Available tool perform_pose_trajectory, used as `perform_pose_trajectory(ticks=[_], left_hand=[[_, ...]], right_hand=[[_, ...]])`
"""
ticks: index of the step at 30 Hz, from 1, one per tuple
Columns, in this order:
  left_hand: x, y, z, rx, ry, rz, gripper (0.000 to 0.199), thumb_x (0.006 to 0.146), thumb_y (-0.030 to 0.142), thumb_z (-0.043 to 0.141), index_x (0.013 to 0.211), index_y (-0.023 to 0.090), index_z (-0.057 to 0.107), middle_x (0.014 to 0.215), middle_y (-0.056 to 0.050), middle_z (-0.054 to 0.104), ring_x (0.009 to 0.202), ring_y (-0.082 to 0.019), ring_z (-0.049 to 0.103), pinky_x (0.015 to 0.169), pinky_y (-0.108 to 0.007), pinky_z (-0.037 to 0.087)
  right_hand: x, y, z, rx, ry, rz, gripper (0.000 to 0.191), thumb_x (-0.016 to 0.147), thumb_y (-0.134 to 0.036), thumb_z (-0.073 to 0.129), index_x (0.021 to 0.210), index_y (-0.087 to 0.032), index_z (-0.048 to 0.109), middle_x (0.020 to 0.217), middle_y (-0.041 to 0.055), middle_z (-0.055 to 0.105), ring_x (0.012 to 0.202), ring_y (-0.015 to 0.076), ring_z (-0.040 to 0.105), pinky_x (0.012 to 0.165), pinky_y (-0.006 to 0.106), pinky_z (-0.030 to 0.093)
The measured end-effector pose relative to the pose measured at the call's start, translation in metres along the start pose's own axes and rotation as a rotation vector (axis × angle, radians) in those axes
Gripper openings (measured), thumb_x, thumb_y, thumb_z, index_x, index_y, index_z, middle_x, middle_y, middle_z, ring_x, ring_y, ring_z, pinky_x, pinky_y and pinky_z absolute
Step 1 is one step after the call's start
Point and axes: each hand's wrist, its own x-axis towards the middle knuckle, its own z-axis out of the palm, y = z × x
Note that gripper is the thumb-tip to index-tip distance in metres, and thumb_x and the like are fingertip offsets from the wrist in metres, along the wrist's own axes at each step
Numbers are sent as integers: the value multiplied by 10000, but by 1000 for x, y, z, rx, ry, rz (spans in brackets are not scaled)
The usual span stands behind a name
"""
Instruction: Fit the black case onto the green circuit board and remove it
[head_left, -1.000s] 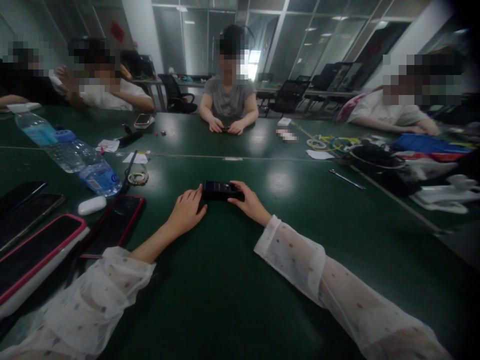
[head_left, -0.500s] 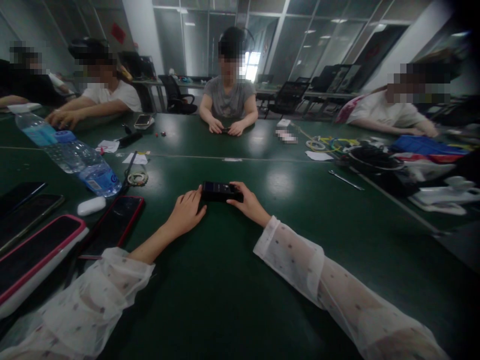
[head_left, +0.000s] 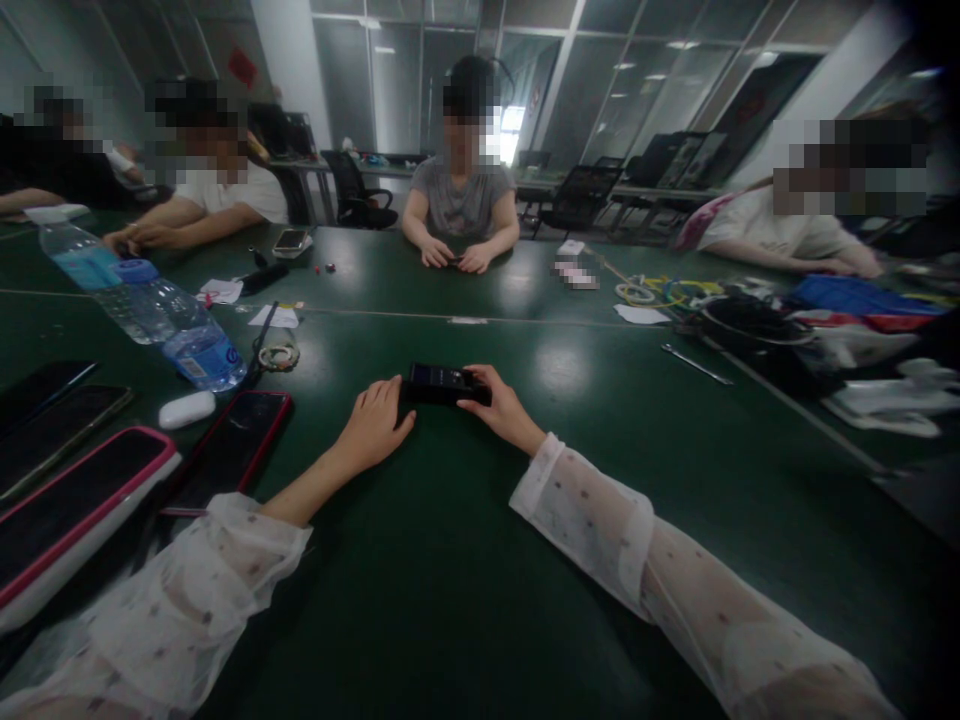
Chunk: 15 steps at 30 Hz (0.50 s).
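Observation:
A small black box-shaped device (head_left: 441, 384) with a screen on its upper face lies on the dark green table (head_left: 480, 560). My left hand (head_left: 376, 422) is at its left end, fingers along the far side and thumb at the near side, closed on that end. The device's right end sits between the thumb and fingers of my right hand (head_left: 506, 405), which is closed on it. Some fingertips are hidden behind the device. Sheer white sleeves with dark spots cover both forearms.
Left of my hands lie several phones, including a red-edged phone (head_left: 232, 445), a white earbud case (head_left: 187, 410) and a water bottle (head_left: 202, 345). A wrench (head_left: 697, 364) and tangled cables (head_left: 652, 291) are at the right. Across the table sits a person in grey (head_left: 461, 195); others sit at both sides.
The whole view has shifted very slightly. Both hands keep their places at the two ends of the device. At the far left, the hands of the person in white have moved a little.

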Motion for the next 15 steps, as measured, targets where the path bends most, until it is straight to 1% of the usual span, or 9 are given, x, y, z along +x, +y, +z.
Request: perform_pose_trajectory(ticks=[4, 6, 9, 13, 15], left_hand=[[0, 1, -2, 7, -12, 8, 575, 986, 447, 372, 1427, 77, 395, 1453, -203, 470, 1352, -320, 409, 1083, -511, 372], [0, 1, -1, 8, -13, 10, 567, 990, 449, 368, 1422, 84, 406, 1464, -195, 462, 1360, -316, 402, 1087, -507, 368], [0, 0, 0, 0, -10, 4, 596, 990, 453, 369, 1452, 76, 361, 1464, -199, 461, 1359, -314, 402, 1089, -505, 365], [-1, 0, 0, -19, -5, 5, 611, 987, 452, 382, 1486, 107, 307, 1478, -186, 446, 1359, -307, 401, 1087, -503, 364], [-1, 0, -1, -23, -13, 3, 631, 990, 451, 377, 1498, 92, 274, 1482, -192, 438, 1359, -305, 397, 1091, -500, 359]], right_hand=[[0, 2, 1, 19, -1, 0, 497, 815, -239, 713, 1251, -246, 473, 1245, 83, 604, 1206, 255, 592, 1073, 490, 454], [0, 3, 1, 26, -8, 7, 504, 818, -242, 710, 1258, -249, 466, 1239, 79, 607, 1202, 251, 597, 1069, 488, 459], [0, 3, 1, 32, -6, 21, 503, 811, -245, 714, 1251, -255, 470, 1246, 75, 606, 1211, 253, 595, 1072, 494, 458], [1, 2, 1, 49, -7, 31, 512, 807, -255, 719, 1252, -251, 465, 1250, 80, 611, 1216, 256, 597, 1079, 498, 452], [1, 2, 1, 63, -4, 31, 514, 807, -267, 720, 1250, -246, 461, 1245, 87, 614, 1212, 260, 600, 1072, 495, 457]])
